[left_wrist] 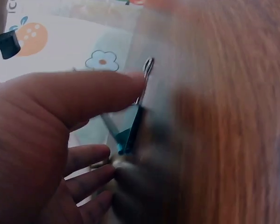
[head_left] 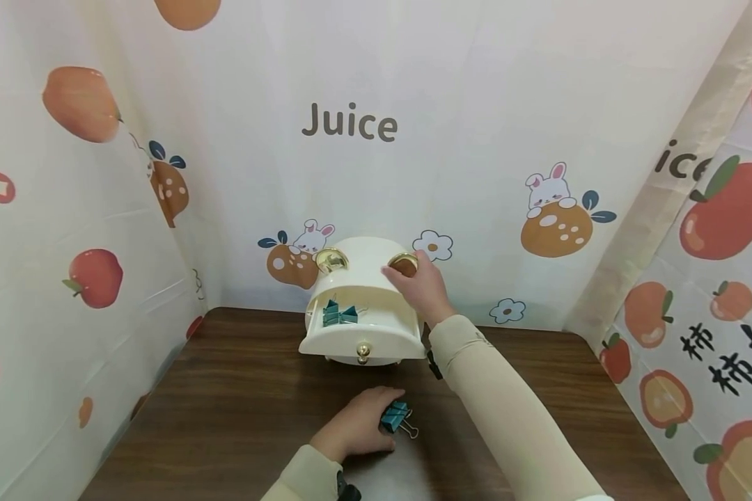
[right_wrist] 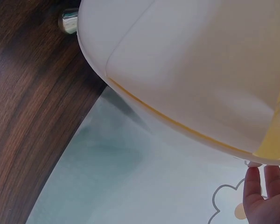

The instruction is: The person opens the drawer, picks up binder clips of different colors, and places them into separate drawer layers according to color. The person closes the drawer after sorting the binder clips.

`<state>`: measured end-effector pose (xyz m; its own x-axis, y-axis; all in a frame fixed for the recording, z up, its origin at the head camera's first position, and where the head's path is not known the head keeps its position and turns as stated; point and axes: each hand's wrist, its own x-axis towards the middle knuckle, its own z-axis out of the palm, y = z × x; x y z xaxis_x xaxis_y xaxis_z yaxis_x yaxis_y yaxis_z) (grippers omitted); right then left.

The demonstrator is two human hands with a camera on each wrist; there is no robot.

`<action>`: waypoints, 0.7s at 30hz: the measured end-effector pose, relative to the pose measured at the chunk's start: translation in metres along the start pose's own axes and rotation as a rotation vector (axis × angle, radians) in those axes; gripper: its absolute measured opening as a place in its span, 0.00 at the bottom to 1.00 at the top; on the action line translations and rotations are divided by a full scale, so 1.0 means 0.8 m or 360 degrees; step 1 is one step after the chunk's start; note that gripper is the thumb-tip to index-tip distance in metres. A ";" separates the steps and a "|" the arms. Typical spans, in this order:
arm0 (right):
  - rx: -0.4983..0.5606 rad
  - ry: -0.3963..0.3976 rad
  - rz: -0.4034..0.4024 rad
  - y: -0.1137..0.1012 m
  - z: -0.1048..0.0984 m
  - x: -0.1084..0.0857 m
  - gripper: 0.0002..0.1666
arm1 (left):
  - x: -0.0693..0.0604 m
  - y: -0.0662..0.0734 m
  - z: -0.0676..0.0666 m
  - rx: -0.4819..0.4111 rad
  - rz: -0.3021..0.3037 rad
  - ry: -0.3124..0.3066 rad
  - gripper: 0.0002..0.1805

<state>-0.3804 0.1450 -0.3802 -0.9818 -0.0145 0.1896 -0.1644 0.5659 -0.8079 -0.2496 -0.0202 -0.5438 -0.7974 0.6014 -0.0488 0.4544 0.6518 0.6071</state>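
A white drawer box (head_left: pixel 368 259) with two round gold-rimmed ornaments on top stands against the back curtain. Its drawer (head_left: pixel 326 344) is pulled out and holds teal binder clips (head_left: pixel 340 314) toward the left side. The right hand (head_left: pixel 423 285) grips the box at its right ornament (head_left: pixel 404 262), thumb in front; in the right wrist view some fingertips (right_wrist: pixel 254 182) show at the white edge. In front of the box, the left hand (head_left: pixel 360 421) pinches another teal binder clip (head_left: pixel 395 416) close above the table. The thumb (left_wrist: pixel 107 91) partly hides that clip (left_wrist: pixel 129 133) in the left wrist view.
The brown wooden table (head_left: pixel 225 410) reaches back to a white curtain (head_left: pixel 476 104) printed with fruit and rabbits. Similar curtains hang on the left and right. A small gold knob (head_left: pixel 363 350) sticks out from the drawer front.
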 end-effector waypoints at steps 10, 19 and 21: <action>-0.0016 0.0006 -0.0009 0.000 0.001 0.002 0.43 | 0.000 0.009 0.009 0.0080 0.0008 -0.0014 0.31; -0.0015 0.0009 0.0003 -0.001 -0.001 0.000 0.48 | 0.000 0.011 0.003 -0.0083 -0.0117 0.0001 0.29; -0.0011 -0.0001 0.0001 -0.002 0.000 0.000 0.48 | -0.004 0.013 0.002 -0.0173 -0.0141 0.0025 0.29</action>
<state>-0.3799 0.1440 -0.3793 -0.9819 -0.0149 0.1888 -0.1633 0.5716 -0.8042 -0.2422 -0.0147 -0.5385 -0.8391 0.5358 -0.0943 0.3367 0.6477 0.6835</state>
